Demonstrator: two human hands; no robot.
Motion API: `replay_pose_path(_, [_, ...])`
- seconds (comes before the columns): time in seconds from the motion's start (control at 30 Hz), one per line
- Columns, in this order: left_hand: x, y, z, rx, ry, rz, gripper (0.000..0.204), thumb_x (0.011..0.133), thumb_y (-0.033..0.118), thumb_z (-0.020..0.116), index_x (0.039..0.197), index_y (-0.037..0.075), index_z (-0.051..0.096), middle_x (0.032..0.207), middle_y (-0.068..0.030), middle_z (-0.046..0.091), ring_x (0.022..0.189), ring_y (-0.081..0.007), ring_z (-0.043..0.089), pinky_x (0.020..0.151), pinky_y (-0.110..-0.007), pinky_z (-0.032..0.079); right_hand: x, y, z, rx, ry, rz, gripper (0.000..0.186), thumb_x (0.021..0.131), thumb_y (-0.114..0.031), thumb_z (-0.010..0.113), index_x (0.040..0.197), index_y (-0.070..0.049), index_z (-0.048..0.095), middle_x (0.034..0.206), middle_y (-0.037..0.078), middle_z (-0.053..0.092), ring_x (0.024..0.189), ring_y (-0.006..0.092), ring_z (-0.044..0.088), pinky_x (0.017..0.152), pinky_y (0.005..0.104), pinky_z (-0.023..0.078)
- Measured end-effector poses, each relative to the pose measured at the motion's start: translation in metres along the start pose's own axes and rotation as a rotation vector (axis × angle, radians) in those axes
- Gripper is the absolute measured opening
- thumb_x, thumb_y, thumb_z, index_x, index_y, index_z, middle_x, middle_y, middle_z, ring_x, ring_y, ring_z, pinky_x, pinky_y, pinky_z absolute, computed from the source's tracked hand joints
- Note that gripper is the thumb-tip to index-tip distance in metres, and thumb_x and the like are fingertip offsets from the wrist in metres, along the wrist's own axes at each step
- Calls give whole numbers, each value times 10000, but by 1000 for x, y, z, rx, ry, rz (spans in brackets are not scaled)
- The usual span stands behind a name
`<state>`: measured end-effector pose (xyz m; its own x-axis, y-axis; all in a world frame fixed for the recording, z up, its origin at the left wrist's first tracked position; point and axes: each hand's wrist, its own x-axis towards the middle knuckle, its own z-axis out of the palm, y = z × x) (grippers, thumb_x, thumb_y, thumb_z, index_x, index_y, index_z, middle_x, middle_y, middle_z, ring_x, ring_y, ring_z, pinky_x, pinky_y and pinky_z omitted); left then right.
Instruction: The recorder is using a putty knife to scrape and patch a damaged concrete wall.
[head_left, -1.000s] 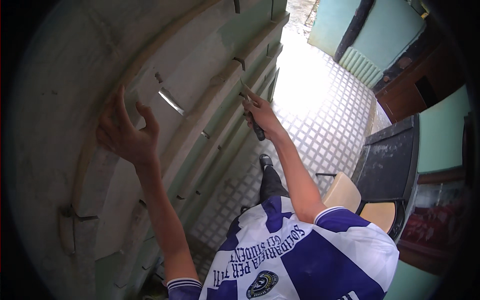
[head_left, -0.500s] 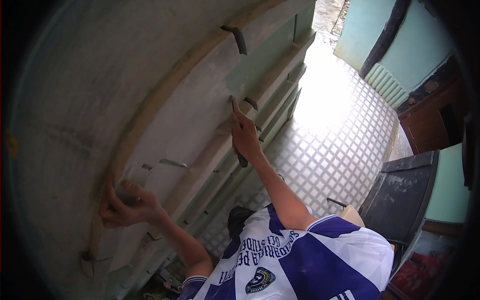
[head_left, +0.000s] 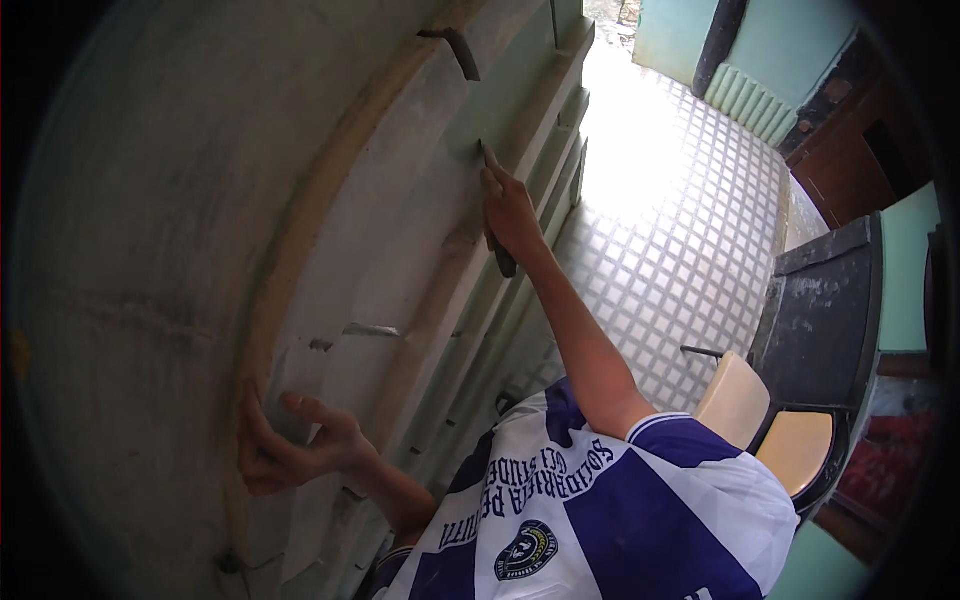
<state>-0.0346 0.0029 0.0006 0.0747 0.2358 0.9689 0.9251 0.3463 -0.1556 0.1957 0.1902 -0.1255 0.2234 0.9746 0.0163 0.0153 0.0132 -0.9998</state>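
A large, pale, plaster-like panel [head_left: 400,190] with ledges and a curved tan edge [head_left: 290,240] slants across the left and middle. My right hand [head_left: 512,215] is closed around a scraper [head_left: 505,262] with a dark handle. Its thin blade, seen nearly edge-on, meets the panel beside a long raised ledge [head_left: 540,110]. Lower down, my left hand [head_left: 305,450] lies at the tan edge, fingers curved over it and thumb apart on the pale surface. A greyish patch shows between thumb and fingers; whether it is an object or shadow is unclear.
A narrow slot [head_left: 370,329] and a dark notch [head_left: 455,50] break the panel's surface. Patterned floor tiles [head_left: 660,220] run towards a bright doorway. On the right are a tan chair [head_left: 735,400], a dark board [head_left: 815,310] and a brown cabinet [head_left: 850,160].
My right hand has moved up along the panel with the scraper. My left hand has slid slightly lower along the tan edge. The view has shifted, showing more of the chairs.
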Motion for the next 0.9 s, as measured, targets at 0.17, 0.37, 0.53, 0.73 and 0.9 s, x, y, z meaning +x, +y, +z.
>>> replay_pose_path(0.17, [-3, -2, -1, 14, -4, -21, 397, 940, 473, 504, 1077, 182, 736, 1003, 34, 666, 926, -153, 559, 848, -357, 315, -65, -11, 17, 107, -110, 219, 487, 1047, -269, 404, 1510, -118, 401, 596, 52, 532, 380, 150, 505, 371, 334, 471])
replay_pose_path(0.37, [1, 3, 4, 12, 33, -35, 401, 918, 482, 499, 1047, 192, 745, 995, 26, 666, 932, -149, 555, 848, -352, 313, -9, 4, 21, 54, 112, -12, 520, 1051, -304, 391, 1503, -46, 383, 512, 25, 473, 360, 135, 471, 357, 307, 431])
replay_pose_path(0.53, [-2, -2, 4, 15, 18, -31, 399, 908, 483, 501, 1044, 198, 745, 996, 26, 666, 930, -148, 550, 846, -352, 313, -59, -10, 19, 168, -81, 179, 542, 1050, -309, 383, 1525, -51, 338, 528, 46, 476, 367, 144, 475, 364, 320, 437])
replay_pose_path(0.73, [0, -2, 1, -44, 13, -13, 399, 902, 477, 502, 1070, 204, 739, 1007, 33, 671, 928, -145, 546, 845, -352, 308, -61, -11, 26, 193, -64, 281, 503, 1054, -306, 369, 1460, -13, 418, 549, 61, 493, 372, 159, 484, 375, 328, 445])
replay_pose_path(0.9, [0, -1, 0, -59, 2, 1, 398, 900, 475, 506, 1094, 212, 732, 1028, 36, 677, 934, -141, 554, 848, -354, 304, -52, -5, 20, 204, -113, 332, 454, 1056, -296, 363, 1384, -2, 476, 552, 59, 486, 375, 166, 496, 371, 329, 439])
